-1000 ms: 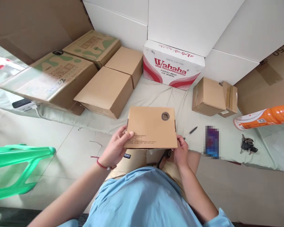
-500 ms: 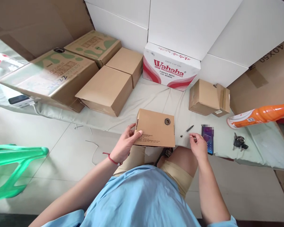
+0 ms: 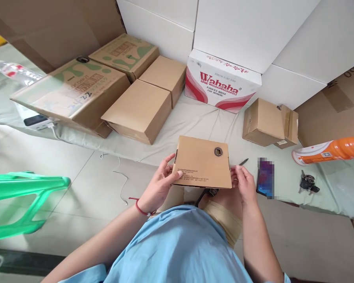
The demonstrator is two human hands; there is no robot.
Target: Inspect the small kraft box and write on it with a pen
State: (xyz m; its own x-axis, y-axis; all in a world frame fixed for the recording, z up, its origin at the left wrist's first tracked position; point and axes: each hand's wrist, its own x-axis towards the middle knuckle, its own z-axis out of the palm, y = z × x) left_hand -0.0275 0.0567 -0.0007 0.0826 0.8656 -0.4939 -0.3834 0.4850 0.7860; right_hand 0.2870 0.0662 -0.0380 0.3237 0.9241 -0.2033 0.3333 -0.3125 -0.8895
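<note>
Holding the flat, rectangular brown cardboard box level should serve best: the left hand grasps it, thumb uppermost, the box to that hand's right; the right hand, fingers curled, lies at the opposite edge, its grip indeterminable.

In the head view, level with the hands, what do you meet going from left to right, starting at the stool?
Green plastic stool, left hand, flat cardboard box, right hand, smartphone, bunch of keys.
</note>
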